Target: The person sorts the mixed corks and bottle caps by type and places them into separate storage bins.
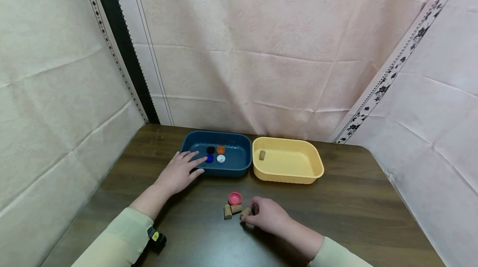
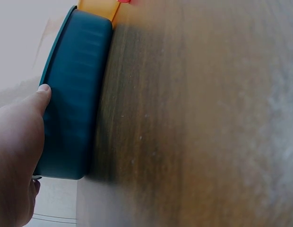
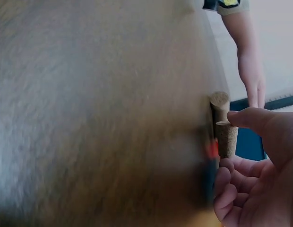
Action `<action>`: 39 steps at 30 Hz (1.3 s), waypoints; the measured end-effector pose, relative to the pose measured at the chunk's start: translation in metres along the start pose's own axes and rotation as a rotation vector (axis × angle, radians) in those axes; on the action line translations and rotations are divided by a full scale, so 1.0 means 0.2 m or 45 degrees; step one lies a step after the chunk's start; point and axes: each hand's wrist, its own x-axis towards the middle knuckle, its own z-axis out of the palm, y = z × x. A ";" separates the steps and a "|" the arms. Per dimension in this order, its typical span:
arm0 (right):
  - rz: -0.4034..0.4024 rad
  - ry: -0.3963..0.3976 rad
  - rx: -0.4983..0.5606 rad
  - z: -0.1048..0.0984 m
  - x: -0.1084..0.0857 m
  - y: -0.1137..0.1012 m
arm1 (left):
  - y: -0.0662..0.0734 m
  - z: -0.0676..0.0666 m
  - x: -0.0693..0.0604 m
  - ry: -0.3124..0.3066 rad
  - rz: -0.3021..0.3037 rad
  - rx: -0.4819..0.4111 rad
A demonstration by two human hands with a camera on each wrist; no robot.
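My right hand (image 1: pixel 269 216) pinches a cork (image 1: pixel 245 212) between thumb and fingers; in the right wrist view the cork (image 3: pixel 227 140) stands between the thumb above and the fingers below. Left of it on the table lie two more corks (image 1: pixel 228 212) and a round red cap (image 1: pixel 235 198). My left hand (image 1: pixel 179 173) reaches over the left end of the blue tray (image 1: pixel 228 173), fingers spread, the index fingertip at a dark blue cap (image 1: pixel 210 158). Black (image 1: pixel 210 150), orange (image 1: pixel 220 150) and white (image 1: pixel 221 158) caps lie in that tray.
A yellow tray (image 1: pixel 287 177) stands beside the blue tray on the right, with one cork (image 1: pixel 262 155) inside. Pale cloth hangs behind the wooden table (image 1: pixel 354 209) and at both sides. My left wrist wears a black device (image 1: pixel 157 239).
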 end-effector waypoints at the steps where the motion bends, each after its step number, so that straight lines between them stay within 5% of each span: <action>1: 0.002 0.007 0.009 -0.01 0.00 0.01 | 0.00 0.00 0.00 0.002 -0.001 0.001; 19: 0.032 0.248 0.241 -0.28 -0.01 0.04 | -0.02 0.02 -0.02 0.010 -0.004 -0.004; 39: 0.133 0.073 0.367 -0.71 0.20 0.14 | 0.00 0.00 -0.01 0.004 0.005 0.028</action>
